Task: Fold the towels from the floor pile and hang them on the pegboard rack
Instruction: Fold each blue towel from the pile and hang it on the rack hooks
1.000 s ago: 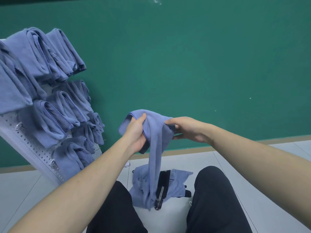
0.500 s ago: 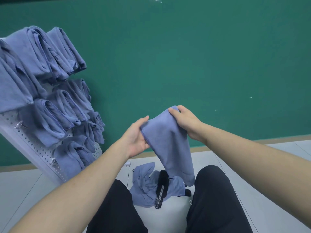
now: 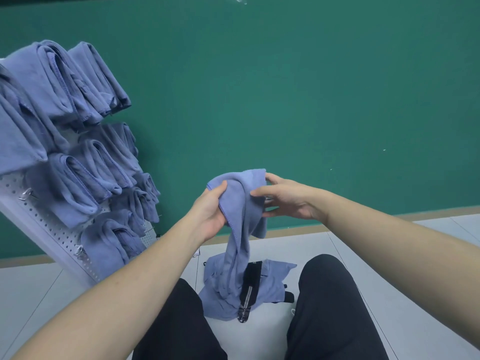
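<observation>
I am holding a blue towel (image 3: 240,203) up in front of me, between my knees and the green wall (image 3: 298,87). My left hand (image 3: 210,211) is gripping its left edge, thumb pressed on the front of the cloth and the fingers curled behind it. My right hand (image 3: 285,201) is pinching the upper right corner, with the thumb lying across the fold and the other fingers partly hidden behind the cloth. The towel's lower end is hanging down in a twisted strip and reaching the pile (image 3: 259,287) lying on the floor (image 3: 428,255) between my legs. A black strap (image 3: 248,292) is lying across that pile. To my left, the pegboard (image 3: 41,227) is leaning, and folded towels (image 3: 78,120) are hanging on it in rows, close together.
</observation>
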The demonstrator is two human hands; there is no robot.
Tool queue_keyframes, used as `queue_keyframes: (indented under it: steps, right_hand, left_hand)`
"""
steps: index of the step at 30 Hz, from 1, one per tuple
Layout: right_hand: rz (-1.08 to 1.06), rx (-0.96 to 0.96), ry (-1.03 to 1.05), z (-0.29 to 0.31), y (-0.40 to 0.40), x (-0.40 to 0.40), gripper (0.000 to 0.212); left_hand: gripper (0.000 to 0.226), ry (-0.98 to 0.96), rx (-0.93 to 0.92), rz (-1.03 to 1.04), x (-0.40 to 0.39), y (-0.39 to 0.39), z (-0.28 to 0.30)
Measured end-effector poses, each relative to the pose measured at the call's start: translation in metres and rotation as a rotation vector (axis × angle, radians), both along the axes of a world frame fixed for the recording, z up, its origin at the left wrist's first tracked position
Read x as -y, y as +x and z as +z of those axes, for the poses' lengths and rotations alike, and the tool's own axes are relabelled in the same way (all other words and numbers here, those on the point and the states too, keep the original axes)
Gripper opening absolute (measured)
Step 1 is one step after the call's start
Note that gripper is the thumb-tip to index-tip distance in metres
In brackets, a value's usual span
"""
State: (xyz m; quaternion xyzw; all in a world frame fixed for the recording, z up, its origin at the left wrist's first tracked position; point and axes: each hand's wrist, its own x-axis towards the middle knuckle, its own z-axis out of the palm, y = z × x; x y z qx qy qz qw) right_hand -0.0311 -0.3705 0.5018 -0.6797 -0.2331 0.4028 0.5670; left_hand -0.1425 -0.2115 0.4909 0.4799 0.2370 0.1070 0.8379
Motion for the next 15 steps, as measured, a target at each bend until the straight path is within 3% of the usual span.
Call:
queue_keyframes:
  steps: [3, 15]
  right_hand:
    - [0.018, -0.062, -0.003, 0.000, -0.002, -0.002, 0.009]
    - [-0.139, 0.027, -0.015, 0.001, -0.003, -0.003, 0.013]
  left_hand:
    - [0.017, -0.040, 0.001, 0.050, -0.004, 0.000, 0.002]
    - [0.014, 0.247, -0.188, 0.130, -0.025, -0.007, 0.002]
